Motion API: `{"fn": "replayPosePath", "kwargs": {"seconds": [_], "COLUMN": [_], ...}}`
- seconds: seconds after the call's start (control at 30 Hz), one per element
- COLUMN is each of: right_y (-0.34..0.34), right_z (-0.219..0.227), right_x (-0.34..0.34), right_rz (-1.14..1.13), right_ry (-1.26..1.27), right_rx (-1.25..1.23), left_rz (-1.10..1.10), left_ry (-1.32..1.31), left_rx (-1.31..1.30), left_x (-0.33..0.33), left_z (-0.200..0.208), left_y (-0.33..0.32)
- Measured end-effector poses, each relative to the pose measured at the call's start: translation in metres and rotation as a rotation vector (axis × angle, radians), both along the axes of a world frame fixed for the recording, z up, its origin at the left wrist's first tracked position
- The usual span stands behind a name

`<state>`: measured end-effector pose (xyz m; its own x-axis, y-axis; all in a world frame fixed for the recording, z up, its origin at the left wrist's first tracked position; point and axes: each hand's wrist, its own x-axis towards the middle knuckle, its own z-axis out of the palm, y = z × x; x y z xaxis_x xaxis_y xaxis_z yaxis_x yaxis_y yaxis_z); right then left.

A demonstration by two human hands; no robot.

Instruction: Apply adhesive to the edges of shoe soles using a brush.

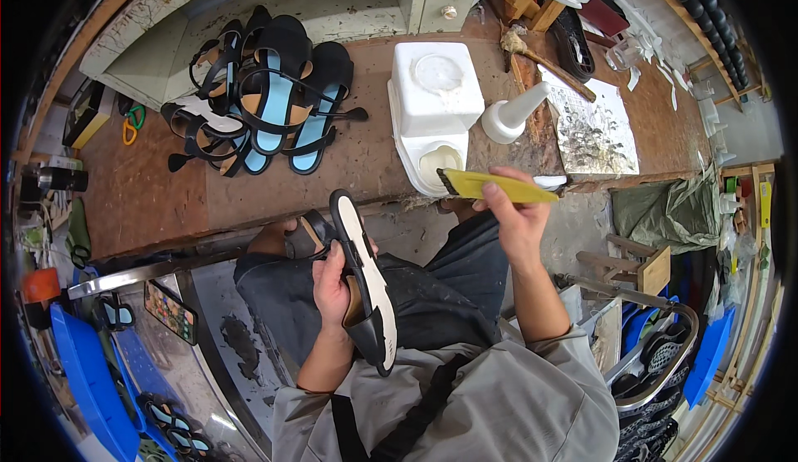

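Observation:
My left hand (332,292) is closed around a black sandal (371,283), held over my lap with its pale underside turned up and its straps hanging at the left. In my right hand (517,219) is a flat yellow-handled brush (509,189), pinched between thumb and fingers. Its dark bristles point left and sit just over the open cup at the front of a white plastic dispenser (435,88). Whether the bristles touch the cup's rim, I cannot tell. Behind the brush stands a white cone-topped bottle (515,115).
Several black sandals with light-blue soles (274,105) are heaped at the bench's back left. A hammer (553,63) and a stained paper sheet (592,125) lie at the right. A phone (170,311) rests at lower left. Blue bins (87,379) and a metal-framed rack (665,354) flank me.

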<state>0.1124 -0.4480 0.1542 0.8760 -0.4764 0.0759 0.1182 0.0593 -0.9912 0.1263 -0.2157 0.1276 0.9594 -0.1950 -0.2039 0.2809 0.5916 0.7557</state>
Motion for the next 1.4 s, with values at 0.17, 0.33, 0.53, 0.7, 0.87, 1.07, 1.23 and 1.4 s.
{"fn": "replayPosePath", "kwargs": {"seconds": [0.17,0.33,0.53,0.7,0.87,1.07,1.23,1.4], "right_y": [-0.011,-0.005,-0.008,-0.007,-0.002,-0.001,-0.003,0.005], "right_z": [-0.018,-0.002,0.008,0.000,0.010,-0.061,-0.054,0.000], "right_x": [0.005,-0.006,-0.008,0.001,0.008,0.011,-0.023,-0.010], "right_rz": [-0.029,-0.054,0.099,0.063,0.104,-0.056,-0.083,-0.065], "right_ry": [0.093,0.090,0.105,0.069,-0.020,0.009,-0.132,-0.135], "right_rx": [0.174,0.002,-0.424,0.105,0.435,0.321,0.068,0.189], "left_rz": [-0.008,0.000,-0.014,0.025,-0.014,-0.039,0.035,-0.076], "left_ry": [-0.001,0.020,0.013,0.076,-0.021,-0.038,0.011,-0.010], "left_rx": [0.021,0.027,-0.003,-0.078,-0.021,-0.018,-0.032,-0.044], "left_x": [0.001,0.001,0.001,0.002,-0.004,-0.010,-0.010,-0.010], "left_z": [0.003,0.001,0.013,0.020,0.016,0.007,0.011,0.001], "left_y": [0.004,0.005,-0.001,-0.009,-0.003,0.004,0.001,0.003]}}
